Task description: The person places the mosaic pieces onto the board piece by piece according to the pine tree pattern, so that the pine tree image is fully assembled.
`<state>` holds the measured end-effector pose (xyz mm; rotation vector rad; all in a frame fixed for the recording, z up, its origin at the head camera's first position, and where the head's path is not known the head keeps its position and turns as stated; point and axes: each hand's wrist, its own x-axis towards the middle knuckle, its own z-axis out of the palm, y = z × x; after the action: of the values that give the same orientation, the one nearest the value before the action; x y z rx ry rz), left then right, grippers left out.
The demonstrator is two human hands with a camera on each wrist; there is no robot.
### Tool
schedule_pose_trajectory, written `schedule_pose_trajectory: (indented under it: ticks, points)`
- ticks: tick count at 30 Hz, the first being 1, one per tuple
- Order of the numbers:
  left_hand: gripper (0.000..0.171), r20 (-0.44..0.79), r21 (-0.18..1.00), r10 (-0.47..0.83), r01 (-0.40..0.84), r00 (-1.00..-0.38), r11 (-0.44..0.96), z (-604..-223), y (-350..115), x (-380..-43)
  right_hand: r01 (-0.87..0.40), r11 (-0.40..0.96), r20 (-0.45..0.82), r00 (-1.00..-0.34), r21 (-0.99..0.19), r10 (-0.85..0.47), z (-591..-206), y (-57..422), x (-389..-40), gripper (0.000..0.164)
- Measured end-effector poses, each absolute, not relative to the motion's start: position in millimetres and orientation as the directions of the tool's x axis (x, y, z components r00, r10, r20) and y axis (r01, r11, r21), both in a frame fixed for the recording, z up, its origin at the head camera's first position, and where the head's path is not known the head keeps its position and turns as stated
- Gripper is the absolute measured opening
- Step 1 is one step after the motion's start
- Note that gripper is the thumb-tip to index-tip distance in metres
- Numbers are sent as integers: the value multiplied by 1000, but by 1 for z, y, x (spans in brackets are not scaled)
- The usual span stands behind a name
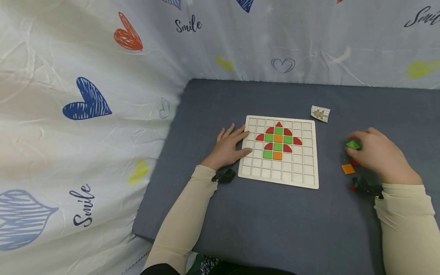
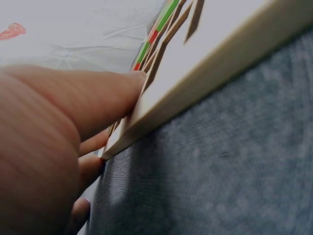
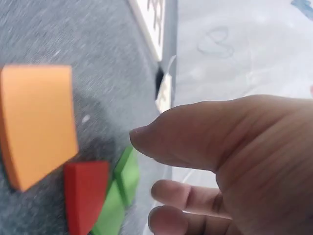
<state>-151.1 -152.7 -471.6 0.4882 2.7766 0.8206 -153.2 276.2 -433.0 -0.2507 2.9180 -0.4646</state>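
Note:
A white square grid board (image 1: 298,170) lies on the grey table, with red, green and orange tiles set in a tree-like pattern. My left hand (image 1: 228,147) rests at the board's left edge, fingers spread, with the thumb and fingertips on its rim. The left wrist view shows that thumb (image 2: 102,95) over the edge. My right hand (image 1: 379,156) is at loose tiles right of the board. Green tiles (image 3: 110,210) lie by its thumb and fingers, which stand apart in the right wrist view. An orange tile (image 3: 39,115) and a red tile (image 3: 85,191) lie near them.
A small curled card (image 1: 320,114) with a printed grid pattern lies behind the board's right corner. Another red piece (image 1: 353,188) shows partly beside the right wrist camera (image 1: 368,187). White printed curtains (image 1: 165,57) border the table behind and on the left.

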Motion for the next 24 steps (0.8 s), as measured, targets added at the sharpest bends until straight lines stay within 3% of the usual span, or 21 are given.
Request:
schedule_pose_trajectory:
  ticks: [10, 24]
  points:
    - [71, -105, 559, 371, 254, -923, 789, -473, -152, -152, -134, 928, -174, -963, -347, -204, -439, 284, -159, 35]
    - [71, -104, 563, 367, 250, -924, 788, -474, -153, -152, -121, 912, -203, -955, -393, -214, -441, 260, -164, 38]
